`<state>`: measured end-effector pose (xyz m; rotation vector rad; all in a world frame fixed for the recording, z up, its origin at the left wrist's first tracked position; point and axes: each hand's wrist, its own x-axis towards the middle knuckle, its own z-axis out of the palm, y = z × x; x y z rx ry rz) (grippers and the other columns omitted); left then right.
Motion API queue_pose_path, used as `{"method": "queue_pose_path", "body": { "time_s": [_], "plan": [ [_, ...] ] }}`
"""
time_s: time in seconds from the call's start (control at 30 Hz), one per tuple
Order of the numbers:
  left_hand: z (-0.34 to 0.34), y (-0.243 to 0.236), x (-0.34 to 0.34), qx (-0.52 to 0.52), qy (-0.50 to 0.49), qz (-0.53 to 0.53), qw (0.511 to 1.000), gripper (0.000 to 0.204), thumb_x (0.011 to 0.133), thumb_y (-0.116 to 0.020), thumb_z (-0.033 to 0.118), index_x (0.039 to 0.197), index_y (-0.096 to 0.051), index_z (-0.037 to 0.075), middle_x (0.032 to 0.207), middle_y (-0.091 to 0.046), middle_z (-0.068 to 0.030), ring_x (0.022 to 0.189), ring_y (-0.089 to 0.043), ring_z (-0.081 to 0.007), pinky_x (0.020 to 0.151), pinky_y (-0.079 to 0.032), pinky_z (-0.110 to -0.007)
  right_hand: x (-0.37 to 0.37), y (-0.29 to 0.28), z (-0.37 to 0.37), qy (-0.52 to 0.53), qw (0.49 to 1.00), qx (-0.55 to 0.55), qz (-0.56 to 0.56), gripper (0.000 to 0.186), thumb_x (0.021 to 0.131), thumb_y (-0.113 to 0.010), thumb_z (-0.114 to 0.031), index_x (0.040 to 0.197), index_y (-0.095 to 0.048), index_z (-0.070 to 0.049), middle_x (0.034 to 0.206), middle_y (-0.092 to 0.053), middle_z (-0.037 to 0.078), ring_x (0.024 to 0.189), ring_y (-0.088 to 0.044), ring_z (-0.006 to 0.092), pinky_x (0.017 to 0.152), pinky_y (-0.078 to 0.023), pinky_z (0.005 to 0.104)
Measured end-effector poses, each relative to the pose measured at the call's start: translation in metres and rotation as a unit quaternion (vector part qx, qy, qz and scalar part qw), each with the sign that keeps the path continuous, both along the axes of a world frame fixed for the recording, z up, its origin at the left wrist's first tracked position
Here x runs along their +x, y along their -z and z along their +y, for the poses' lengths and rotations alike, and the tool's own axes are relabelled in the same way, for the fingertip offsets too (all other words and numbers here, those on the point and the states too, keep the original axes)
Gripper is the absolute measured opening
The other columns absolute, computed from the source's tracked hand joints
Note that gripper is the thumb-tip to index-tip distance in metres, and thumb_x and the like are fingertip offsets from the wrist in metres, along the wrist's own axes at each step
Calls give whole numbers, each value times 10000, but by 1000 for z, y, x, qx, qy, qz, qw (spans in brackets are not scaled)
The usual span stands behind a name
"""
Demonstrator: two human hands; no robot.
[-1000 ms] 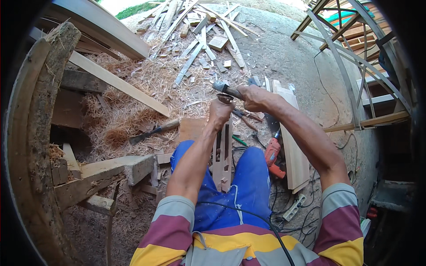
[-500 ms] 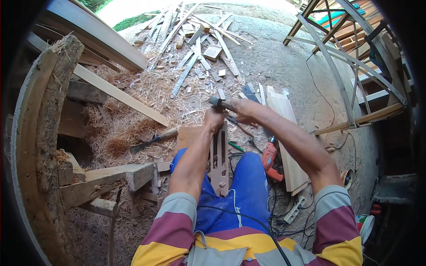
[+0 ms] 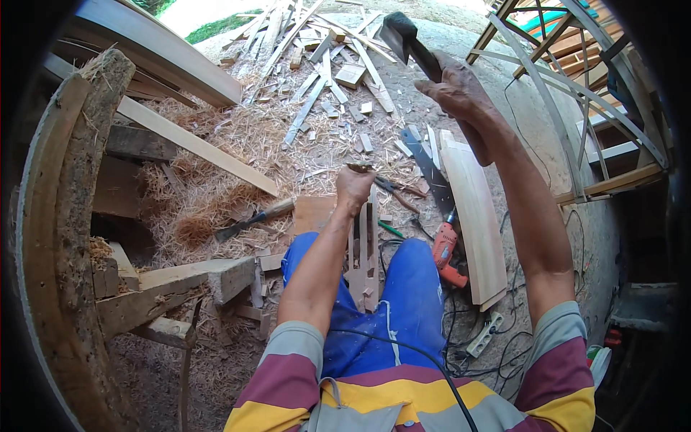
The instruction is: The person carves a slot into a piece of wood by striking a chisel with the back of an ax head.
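My right hand [image 3: 457,93] is raised high at the upper right, closed round the dark handle of a heavy hammer [image 3: 399,36], its head up and left of my fist. My left hand [image 3: 353,187] is closed round an upright chisel [image 3: 360,168], mostly hidden in my fist, above a slotted wooden piece [image 3: 356,277] lying between my knees. Past it lie pincers [image 3: 399,194] and a green pen-like item [image 3: 389,229]. Another chisel [image 3: 255,216] rests in shavings at the left. An orange drill [image 3: 446,255] and a dark saw blade [image 3: 425,165] lie at the right.
A pale plank [image 3: 471,223] and a power strip [image 3: 484,335] with cords lie to my right. Offcuts [image 3: 317,79] pile ahead on the ground. Weathered timbers [image 3: 72,209] stand close on my left. A wooden frame [image 3: 583,122] stands at the upper right.
My right hand has swung up and forward with the hammer, away from the chisel top where it was half a second ago. My left hand stays on the chisel above the wooden piece.
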<state>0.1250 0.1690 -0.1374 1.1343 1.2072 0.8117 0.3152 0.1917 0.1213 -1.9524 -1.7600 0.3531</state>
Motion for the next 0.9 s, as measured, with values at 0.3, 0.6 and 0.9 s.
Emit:
{"method": "queue_pose_path", "body": {
  "time_s": [0.3,0.6,0.9],
  "plan": [
    [-47,-5,-8,144,-51,59,986,150,798,-747,151,832,-680,20,806,-714,-137,727,-705,-260,634,-521,-381,-22,72,-62,-288,911,-279,-91,297,766,-655,-141,1014,-520,-49,839,-619,196,851,-638,388,749,-476,479],
    [-34,-8,-14,116,-17,9,993,129,799,-726,129,772,-685,11,700,-702,-104,654,-672,-169,614,-507,-342,-11,-9,-21,45,996,-13,77,446,890,-701,-288,1238,-544,-57,789,-612,69,645,-605,154,562,-516,362],
    [-82,-17,-15,209,-6,13,978,108,797,-748,118,820,-684,34,746,-705,-123,696,-710,-263,627,-533,-372,-23,64,-105,-257,929,-262,-47,329,794,-645,-104,1092,-533,-22,911,-665,238,951,-671,412,798,-499,505]
  ]
}}
